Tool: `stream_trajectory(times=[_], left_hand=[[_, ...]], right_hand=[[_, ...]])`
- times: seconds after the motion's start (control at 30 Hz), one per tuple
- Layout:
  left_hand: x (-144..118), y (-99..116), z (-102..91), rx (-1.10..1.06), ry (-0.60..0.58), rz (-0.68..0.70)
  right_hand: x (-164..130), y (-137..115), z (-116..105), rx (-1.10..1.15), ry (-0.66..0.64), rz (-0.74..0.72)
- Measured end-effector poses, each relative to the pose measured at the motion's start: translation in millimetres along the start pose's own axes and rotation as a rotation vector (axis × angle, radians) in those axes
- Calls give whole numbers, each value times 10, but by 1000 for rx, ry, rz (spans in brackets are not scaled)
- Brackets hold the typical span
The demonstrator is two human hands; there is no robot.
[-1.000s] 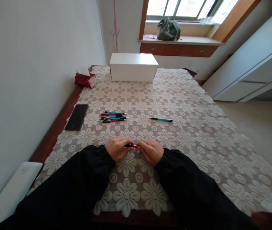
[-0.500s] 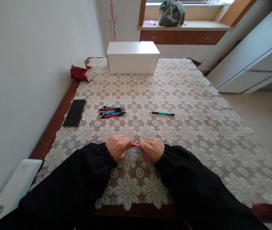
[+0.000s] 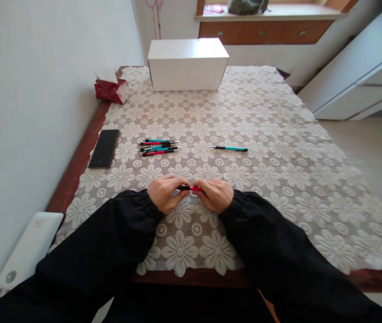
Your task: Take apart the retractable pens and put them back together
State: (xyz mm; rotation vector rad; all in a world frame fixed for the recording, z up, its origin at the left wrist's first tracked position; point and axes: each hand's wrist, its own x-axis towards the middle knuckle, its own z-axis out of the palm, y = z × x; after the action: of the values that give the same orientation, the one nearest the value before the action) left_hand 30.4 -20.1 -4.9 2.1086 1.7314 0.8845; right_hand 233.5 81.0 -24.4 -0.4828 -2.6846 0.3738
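Between my two hands, low over the near part of the table, a red and black pen (image 3: 196, 189) lies crosswise. My left hand (image 3: 166, 192) pinches its black part between thumb and fingers. On the red part, my right hand (image 3: 215, 194) is closed, hiding that end. Beyond my left hand lies a bunch of several pens (image 3: 159, 148), red-black and teal-black, with tips pointing right. A single teal and black pen (image 3: 231, 148) rests farther off past my right hand, its tip pointing left.
A dark phone (image 3: 104, 149) lies at the left edge of the lace tablecloth (image 3: 265, 184). A white box (image 3: 186, 74) stands at the far end, with a red tissue pack (image 3: 110, 91) left of it. By the wall at lower left is a white device (image 3: 31, 246).
More of the held pen now shows, with its black part exposed by my left fingers, which have loosened from a tighter fist. The view has tilted downward.
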Motion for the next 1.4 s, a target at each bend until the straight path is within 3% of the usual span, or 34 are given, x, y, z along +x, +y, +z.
stream_trajectory(times=[0.27,0.5,1.4], left_hand=[[21,-4,2,123,-92,32],[1,-18,33,15,-54,24],[15,-43,39,65,-37,41]], right_hand=[[33,-23,-43,47,2,-45],[10,-35,-15,50,-17,-11],[34,-25,-60,50,29,-32]])
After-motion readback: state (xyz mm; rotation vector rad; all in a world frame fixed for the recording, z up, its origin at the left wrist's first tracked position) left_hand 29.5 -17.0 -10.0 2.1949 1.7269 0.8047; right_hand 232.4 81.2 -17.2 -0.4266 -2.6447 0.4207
